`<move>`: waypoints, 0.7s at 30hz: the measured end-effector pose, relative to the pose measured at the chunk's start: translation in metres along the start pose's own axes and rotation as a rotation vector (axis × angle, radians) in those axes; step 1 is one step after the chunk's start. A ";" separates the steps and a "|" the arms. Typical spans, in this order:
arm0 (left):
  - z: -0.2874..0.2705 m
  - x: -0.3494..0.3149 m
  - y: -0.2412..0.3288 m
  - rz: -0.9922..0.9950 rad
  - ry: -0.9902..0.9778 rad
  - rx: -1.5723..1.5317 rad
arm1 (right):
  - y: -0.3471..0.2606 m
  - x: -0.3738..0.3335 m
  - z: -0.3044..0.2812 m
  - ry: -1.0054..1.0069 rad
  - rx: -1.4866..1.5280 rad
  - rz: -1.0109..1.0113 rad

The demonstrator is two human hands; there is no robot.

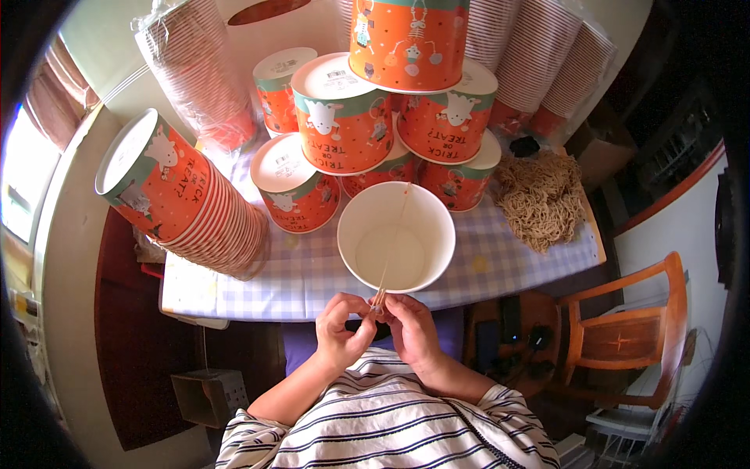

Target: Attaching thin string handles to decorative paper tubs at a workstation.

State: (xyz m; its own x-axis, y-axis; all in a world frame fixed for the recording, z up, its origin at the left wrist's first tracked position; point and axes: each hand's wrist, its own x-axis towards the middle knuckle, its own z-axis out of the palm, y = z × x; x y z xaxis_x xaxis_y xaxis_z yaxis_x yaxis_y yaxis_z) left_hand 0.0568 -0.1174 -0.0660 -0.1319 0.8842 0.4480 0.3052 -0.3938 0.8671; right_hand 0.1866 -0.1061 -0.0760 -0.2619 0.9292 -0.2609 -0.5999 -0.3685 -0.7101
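A round paper bucket [363, 227], white inside, stands mouth up at the table's near edge. A thin light cord [383, 275] runs from its far rim across the opening to my hands. My left hand [344, 328] and my right hand [414, 332] meet just in front of the near rim, fingertips pinched together. Between them are bunched tan cord ends [379, 299], with a small shiny bit I cannot make out. Both hands are closed on this cord; the exact grip is partly hidden by the fingers.
Several orange and green paper buckets [344, 129] are piled upside down behind. A leaning bucket stack [187, 199] stands at left, wrapped stacks [195, 70] at the back. Tan cords [543, 195] lie heaped at right on the checked tablecloth [305, 273]. A wooden chair [625, 336] stands at right.
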 end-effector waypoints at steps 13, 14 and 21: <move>-0.001 -0.008 -0.011 -0.087 -0.072 -0.151 | 0.002 0.000 -0.002 -0.041 0.045 -0.024; -0.001 -0.007 -0.010 -0.079 -0.076 -0.142 | 0.002 0.000 -0.002 -0.045 0.030 -0.045; -0.002 0.002 0.007 -0.013 -0.072 -0.050 | 0.002 -0.001 0.000 -0.021 -0.083 -0.100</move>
State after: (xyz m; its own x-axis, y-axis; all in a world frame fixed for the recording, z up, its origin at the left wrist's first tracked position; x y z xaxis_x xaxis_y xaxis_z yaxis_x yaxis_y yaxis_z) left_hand 0.0565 -0.1186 -0.0582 -0.0669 0.9045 0.4212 0.2558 -0.3925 0.8835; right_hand 0.1858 -0.1080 -0.0765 -0.2204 0.9599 -0.1731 -0.5592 -0.2697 -0.7839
